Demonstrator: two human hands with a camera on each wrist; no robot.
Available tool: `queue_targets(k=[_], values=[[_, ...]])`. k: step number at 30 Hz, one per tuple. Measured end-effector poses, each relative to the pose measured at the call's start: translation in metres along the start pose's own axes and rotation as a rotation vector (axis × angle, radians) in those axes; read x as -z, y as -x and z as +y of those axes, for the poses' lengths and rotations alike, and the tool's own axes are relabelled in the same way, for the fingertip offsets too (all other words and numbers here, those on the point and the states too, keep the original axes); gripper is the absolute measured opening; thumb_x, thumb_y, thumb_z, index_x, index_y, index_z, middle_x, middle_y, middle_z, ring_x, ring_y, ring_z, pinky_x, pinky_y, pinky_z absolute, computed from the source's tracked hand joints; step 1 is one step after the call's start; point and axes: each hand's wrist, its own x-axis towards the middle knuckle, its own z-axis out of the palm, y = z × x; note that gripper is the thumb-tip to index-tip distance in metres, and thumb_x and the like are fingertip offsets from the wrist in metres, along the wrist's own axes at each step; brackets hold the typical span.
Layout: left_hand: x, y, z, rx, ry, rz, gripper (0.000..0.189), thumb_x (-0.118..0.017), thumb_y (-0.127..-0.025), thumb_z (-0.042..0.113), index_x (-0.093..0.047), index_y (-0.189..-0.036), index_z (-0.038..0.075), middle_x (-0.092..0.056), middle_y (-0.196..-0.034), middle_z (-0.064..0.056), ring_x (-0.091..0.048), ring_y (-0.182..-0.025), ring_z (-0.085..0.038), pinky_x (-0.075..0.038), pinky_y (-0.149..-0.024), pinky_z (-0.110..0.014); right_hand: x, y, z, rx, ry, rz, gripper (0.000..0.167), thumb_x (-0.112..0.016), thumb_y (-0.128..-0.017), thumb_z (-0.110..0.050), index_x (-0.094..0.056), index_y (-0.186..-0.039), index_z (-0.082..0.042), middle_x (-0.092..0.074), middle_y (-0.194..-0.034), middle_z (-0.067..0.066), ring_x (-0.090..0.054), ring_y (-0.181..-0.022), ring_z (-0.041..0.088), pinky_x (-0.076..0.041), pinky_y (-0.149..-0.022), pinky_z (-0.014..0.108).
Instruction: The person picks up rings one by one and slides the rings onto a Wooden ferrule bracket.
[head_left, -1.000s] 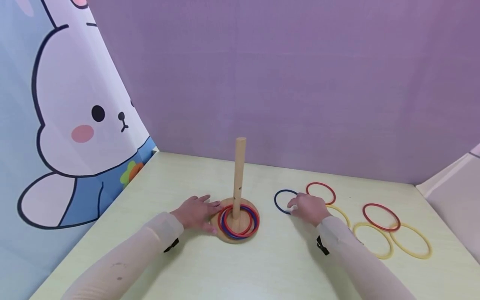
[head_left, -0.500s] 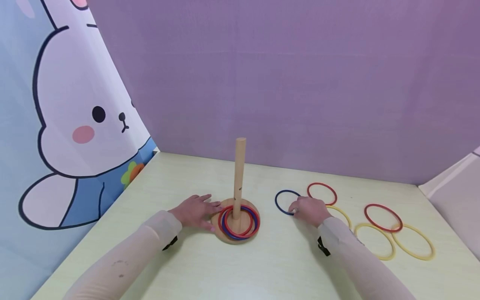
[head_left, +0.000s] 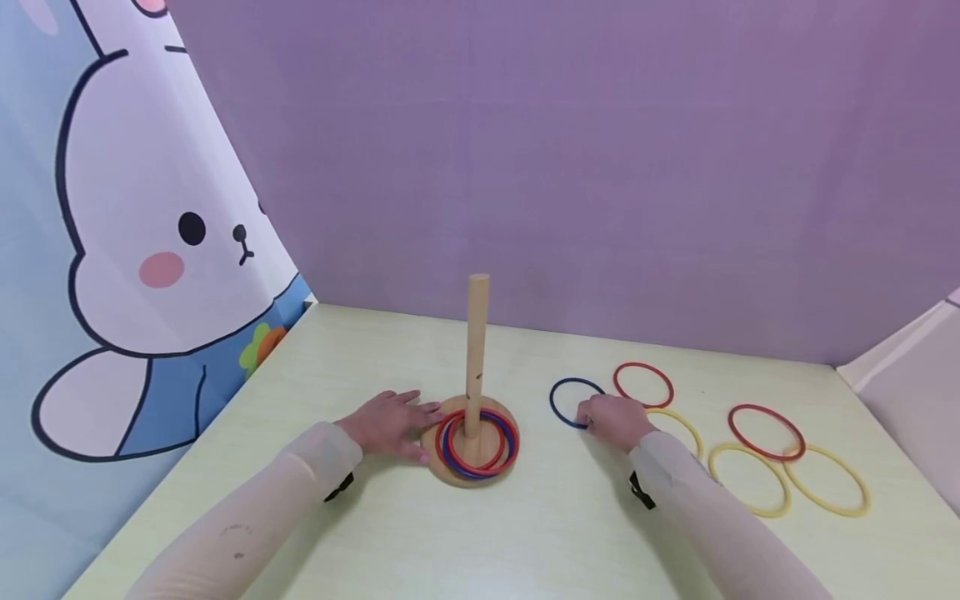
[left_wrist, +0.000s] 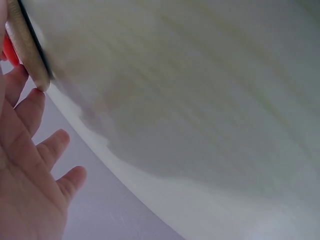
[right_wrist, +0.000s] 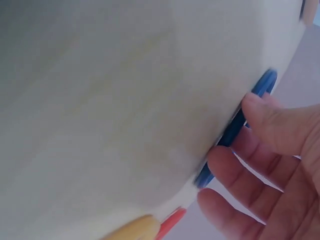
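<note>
My right hand (head_left: 618,422) pinches the near edge of a blue ring (head_left: 552,403) that lies on the table right of the wooden post. In the right wrist view, thumb and fingers close on the blue ring (right_wrist: 232,131). My left hand (head_left: 386,425) has its fingers spread, with fingertips at the left edge of the round wooden base (head_left: 480,452); the left wrist view shows them touching its rim (left_wrist: 29,50). An upright wooden peg (head_left: 477,350) rises from the base. Several red and blue rings, among them a red ring (head_left: 517,446), lie around its foot.
Right of my right hand lie a red ring (head_left: 671,392) and a yellow ring (head_left: 699,437), partly behind the hand and sleeve. Farther right are a second red ring (head_left: 757,407) and two more yellow rings. A purple backdrop (head_left: 600,208) stands behind the table.
My right fingers have closed in on the near edge of the blue ring. The left hand stays at the base, and the view has shifted slightly.
</note>
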Motion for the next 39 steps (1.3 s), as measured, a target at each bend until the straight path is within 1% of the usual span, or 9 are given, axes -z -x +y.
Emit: queue_targets(k=[8,10,17,23,27,29,34,35,39], values=[[0.001,-0.002,0.003,-0.004,0.021,0.002,0.071,-0.066,-0.083,0.053,-0.051,-0.139,0.011,-0.047,-0.144,-0.009,-0.040,-0.129,-0.046,-0.039,-0.096,-0.059,0.000,0.005,0.000,0.020,0.034,-0.039,0.011,-0.065,-0.087,-0.002,-0.063,-0.088,-0.012,-0.058,-0.084,0.001,-0.050,-0.075,0.020,-0.049,-0.072,0.037],[0.002,-0.002,0.004,0.000,0.026,-0.003,0.071,-0.066,-0.083,0.052,-0.051,-0.139,0.011,-0.047,-0.144,-0.009,-0.040,-0.129,-0.046,-0.038,-0.097,-0.059,0.003,0.008,-0.001,0.037,0.047,-0.015,0.011,-0.064,-0.086,0.000,-0.062,-0.088,-0.011,-0.058,-0.082,0.001,-0.050,-0.074,0.020,-0.049,-0.068,0.035],[0.005,-0.005,0.005,0.013,-0.002,-0.018,0.073,-0.067,-0.082,0.053,-0.050,-0.140,0.012,-0.047,-0.144,-0.008,-0.041,-0.128,-0.046,-0.039,-0.097,-0.059,0.024,0.014,-0.007,0.083,0.134,0.160,0.012,-0.069,-0.086,-0.004,-0.064,-0.096,-0.008,-0.062,-0.087,0.004,-0.056,-0.070,0.017,-0.048,-0.054,0.029],[0.007,-0.005,0.006,0.007,-0.028,-0.011,0.072,-0.067,-0.083,0.053,-0.051,-0.139,0.012,-0.049,-0.143,-0.009,-0.042,-0.128,-0.045,-0.039,-0.097,-0.058,0.035,0.023,-0.013,0.078,0.122,0.187,0.014,-0.060,-0.089,0.003,-0.061,-0.101,-0.003,-0.058,-0.090,0.007,-0.051,-0.065,0.014,-0.044,-0.048,0.027],[0.007,-0.004,0.007,0.016,-0.003,-0.024,0.072,-0.067,-0.082,0.052,-0.051,-0.140,0.012,-0.048,-0.143,-0.008,-0.042,-0.128,-0.045,-0.039,-0.097,-0.058,0.038,0.030,-0.015,0.071,0.036,0.220,0.023,-0.054,-0.084,0.012,-0.058,-0.103,0.000,-0.056,-0.090,0.008,-0.052,-0.063,0.015,-0.045,-0.051,0.029],[0.006,-0.003,0.008,0.023,-0.002,-0.029,0.072,-0.067,-0.083,0.052,-0.051,-0.140,0.012,-0.048,-0.143,-0.008,-0.042,-0.128,-0.045,-0.039,-0.097,-0.059,0.041,0.032,-0.016,0.062,-0.027,0.240,0.023,-0.051,-0.085,0.013,-0.056,-0.105,0.002,-0.057,-0.093,0.010,-0.053,-0.064,0.016,-0.047,-0.054,0.030],[0.005,-0.002,0.007,0.026,-0.013,-0.030,0.071,-0.066,-0.083,0.053,-0.051,-0.139,0.012,-0.048,-0.143,-0.008,-0.042,-0.129,-0.044,-0.039,-0.097,-0.059,0.047,0.035,-0.019,0.035,-0.232,0.247,0.016,-0.045,-0.094,0.009,-0.054,-0.106,0.008,-0.060,-0.101,0.018,-0.059,-0.081,0.023,-0.052,-0.067,0.034],[0.004,-0.002,0.007,0.025,-0.013,-0.031,0.071,-0.066,-0.083,0.053,-0.051,-0.140,0.012,-0.048,-0.144,-0.008,-0.042,-0.129,-0.044,-0.039,-0.097,-0.059,0.049,0.035,-0.020,0.028,-0.276,0.240,0.015,-0.044,-0.095,0.008,-0.054,-0.107,0.009,-0.061,-0.102,0.018,-0.059,-0.083,0.024,-0.052,-0.068,0.034],[0.003,-0.002,0.005,0.024,-0.014,-0.030,0.071,-0.065,-0.084,0.053,-0.051,-0.140,0.013,-0.047,-0.144,-0.007,-0.041,-0.129,-0.044,-0.039,-0.097,-0.059,0.059,0.037,-0.025,0.015,-0.513,0.197,0.018,-0.039,-0.098,0.007,-0.050,-0.111,0.010,-0.055,-0.091,0.015,-0.054,-0.071,0.024,-0.052,-0.058,0.034]])
